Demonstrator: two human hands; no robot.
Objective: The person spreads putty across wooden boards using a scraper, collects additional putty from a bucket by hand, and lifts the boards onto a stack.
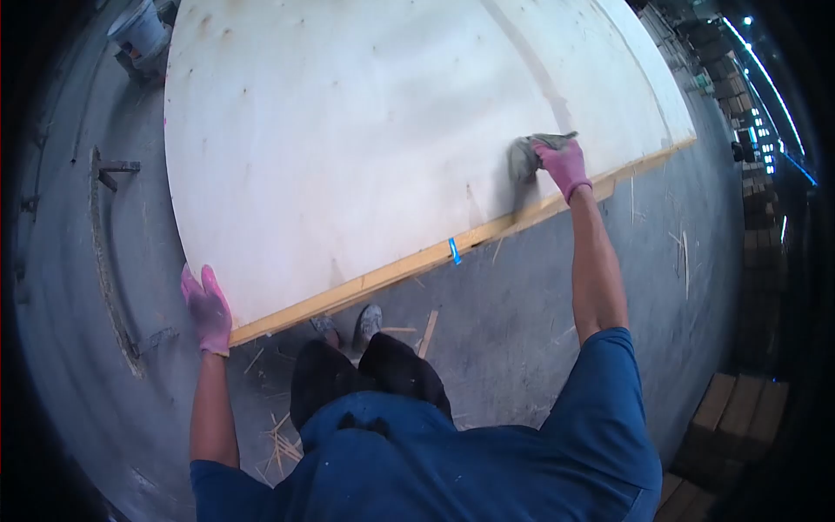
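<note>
Pink-gloved fingers of the right hand [564, 165] close around a crumpled, soft gray rag [524, 162] on a broad, pale wooden board [348, 148], near its front edge. The left hand [209, 317], in a pink glove smudged dark across the back, sits at the board's near left corner, thumb and fingers parted; whether they grip the edge cannot be told. The smooth, flat face carries small dark specks and a long grayish streak. A shiny blue strip [454, 250] crosses the yellowish, layered edge. Thin, splintery wood scraps [428, 335] litter the gray floor [522, 348] near the person's shoes [370, 322]. Beyond the board's far left side stands a stained, whitish bucket [139, 30].
</note>
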